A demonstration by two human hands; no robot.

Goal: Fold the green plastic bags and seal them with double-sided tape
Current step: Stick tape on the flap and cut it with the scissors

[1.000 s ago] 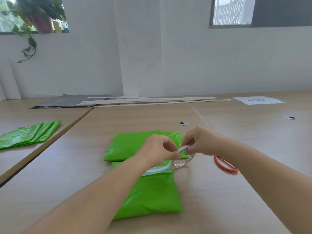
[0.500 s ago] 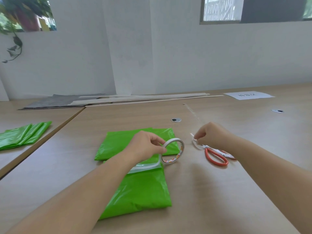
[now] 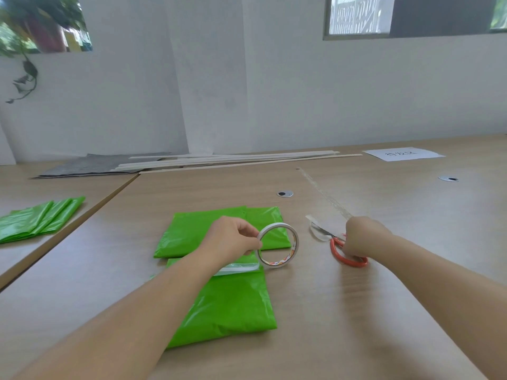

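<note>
While the left grip (image 3: pixel 233 237) pinches the tape roll (image 3: pixel 278 245) upright, its strip (image 3: pixel 236 268) stuck across the folded green bag (image 3: pixel 227 300) on the bench (image 3: pixel 356 338), the right grip (image 3: pixel 362 237) seemingly curls round the scissors (image 3: pixel 346 255) (handles half hidden); tugging now could peel or wrinkle the strip.
</note>
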